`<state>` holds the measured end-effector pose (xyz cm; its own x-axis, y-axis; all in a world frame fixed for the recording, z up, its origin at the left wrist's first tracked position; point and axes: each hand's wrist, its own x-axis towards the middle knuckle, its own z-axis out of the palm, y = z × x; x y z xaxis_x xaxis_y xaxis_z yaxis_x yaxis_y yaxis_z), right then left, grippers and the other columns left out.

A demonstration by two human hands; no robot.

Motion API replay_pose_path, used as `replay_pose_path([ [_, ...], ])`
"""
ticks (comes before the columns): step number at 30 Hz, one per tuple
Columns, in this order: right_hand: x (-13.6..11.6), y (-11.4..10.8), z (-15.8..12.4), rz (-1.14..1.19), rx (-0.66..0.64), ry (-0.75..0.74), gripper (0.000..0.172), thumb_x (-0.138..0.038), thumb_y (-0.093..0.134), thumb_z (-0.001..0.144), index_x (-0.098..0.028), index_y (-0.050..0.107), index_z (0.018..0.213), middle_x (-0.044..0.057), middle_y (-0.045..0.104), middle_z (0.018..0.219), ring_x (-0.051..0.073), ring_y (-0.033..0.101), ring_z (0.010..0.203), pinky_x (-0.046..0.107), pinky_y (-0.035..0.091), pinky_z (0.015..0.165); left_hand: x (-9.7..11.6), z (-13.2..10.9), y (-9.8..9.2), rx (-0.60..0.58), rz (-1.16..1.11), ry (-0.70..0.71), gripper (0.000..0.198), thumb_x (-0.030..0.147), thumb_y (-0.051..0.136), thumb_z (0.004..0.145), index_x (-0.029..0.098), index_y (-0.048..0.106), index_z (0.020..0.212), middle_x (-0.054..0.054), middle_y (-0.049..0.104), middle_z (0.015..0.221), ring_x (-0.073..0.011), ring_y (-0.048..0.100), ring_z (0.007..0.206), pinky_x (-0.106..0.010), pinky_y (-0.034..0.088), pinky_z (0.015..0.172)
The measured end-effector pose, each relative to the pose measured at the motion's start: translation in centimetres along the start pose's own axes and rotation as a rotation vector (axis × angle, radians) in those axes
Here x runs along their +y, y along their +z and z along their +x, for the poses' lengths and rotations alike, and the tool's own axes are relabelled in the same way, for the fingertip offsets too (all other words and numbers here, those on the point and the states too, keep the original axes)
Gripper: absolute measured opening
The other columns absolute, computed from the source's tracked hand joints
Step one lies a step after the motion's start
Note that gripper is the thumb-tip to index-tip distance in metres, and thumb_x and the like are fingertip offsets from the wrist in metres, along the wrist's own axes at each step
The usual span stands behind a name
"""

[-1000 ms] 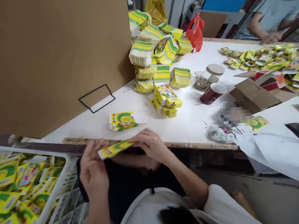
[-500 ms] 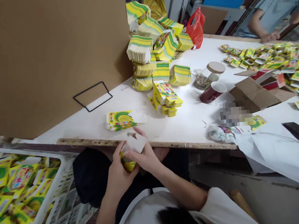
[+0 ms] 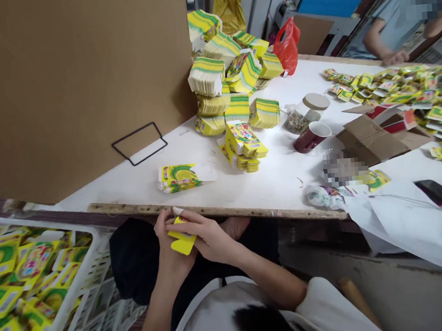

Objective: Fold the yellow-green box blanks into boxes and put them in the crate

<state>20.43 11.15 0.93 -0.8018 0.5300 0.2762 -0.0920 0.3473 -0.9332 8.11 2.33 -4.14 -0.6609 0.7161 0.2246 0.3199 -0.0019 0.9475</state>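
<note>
A small yellow carton (image 3: 184, 244) is between my two hands, just below the table's front edge. My left hand (image 3: 170, 243) grips it from the left, fingers curled around its side. Across its top and right side lies my right hand (image 3: 211, 236), fingers pressed on it; a yellow flap sticks out toward me. Much of the carton is hidden by my fingers. On the table in front of my hands lies a flattened pile of yellow-green cartons (image 3: 179, 178). Farther off is another small stack of cartons (image 3: 244, 140).
Bundles of flat cartons (image 3: 208, 74) are heaped at the back. A white crate (image 3: 93, 247) full of cartons stands at left. A maroon mug (image 3: 310, 138), a lidded jar (image 3: 314, 107) and an opened cardboard box (image 3: 382, 132) sit on the right. A co-worker's hand (image 3: 396, 57) rests far right.
The carton has turned in my hands: its white inner flaps were facing up, and now a yellow side and flap show. My right hand has shifted over its top.
</note>
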Motion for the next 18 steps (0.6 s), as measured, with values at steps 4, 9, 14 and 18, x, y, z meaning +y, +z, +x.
replay_pose_path([
  [4, 0.6, -1.0, 0.1, -0.135, 0.051, 0.013, 0.056, -0.008, 0.049, 0.096, -0.025, 0.052, 0.149, 0.012, 0.047, 0.155, 0.021, 0.043, 0.147, 0.038, 0.038, 0.120, 1.5, 0.9, -1.9, -0.161, 0.237, 0.002, 0.066, 0.030, 0.082, 0.064, 0.025, 0.061, 0.126, -0.012, 0.064, 0.122, -0.0349, 0.061, 0.113, -0.052, 0.047, 0.102],
  [9, 1.2, -3.7, 0.7, -0.204, -0.216, 0.004, 0.032, -0.031, 0.061, 0.098, -0.019, 0.068, 0.127, 0.016, 0.051, 0.145, 0.024, 0.056, 0.133, 0.036, 0.047, 0.109, 3.3, 2.2, -4.2, -0.313, 0.283, -0.014, 0.057, 0.048, 0.085, 0.065, 0.025, 0.069, 0.115, -0.007, 0.074, 0.106, -0.0291, 0.070, 0.090, -0.040, 0.055, 0.084],
  [14, 1.0, -4.6, 1.6, -0.154, -0.284, -0.007, 0.025, -0.034, 0.073, 0.090, -0.018, 0.071, 0.109, 0.010, 0.058, 0.118, 0.022, 0.058, 0.121, 0.034, 0.049, 0.103, 3.6, 2.9, -3.6, -0.401, 0.306, 0.024, 0.055, 0.047, 0.084, 0.065, 0.027, 0.071, 0.114, -0.007, 0.075, 0.107, -0.0298, 0.072, 0.092, -0.041, 0.056, 0.087],
  [18, 1.4, -2.5, 1.7, -0.027, -0.047, -0.004, 0.069, -0.038, 0.078, 0.085, -0.016, 0.045, 0.142, 0.016, 0.049, 0.141, 0.024, 0.051, 0.132, 0.037, 0.044, 0.111, 3.2, 2.7, -3.3, -0.332, 0.221, -0.065, 0.061, 0.040, 0.086, 0.062, 0.023, 0.068, 0.118, -0.008, 0.074, 0.109, -0.0289, 0.071, 0.094, -0.039, 0.058, 0.083],
])
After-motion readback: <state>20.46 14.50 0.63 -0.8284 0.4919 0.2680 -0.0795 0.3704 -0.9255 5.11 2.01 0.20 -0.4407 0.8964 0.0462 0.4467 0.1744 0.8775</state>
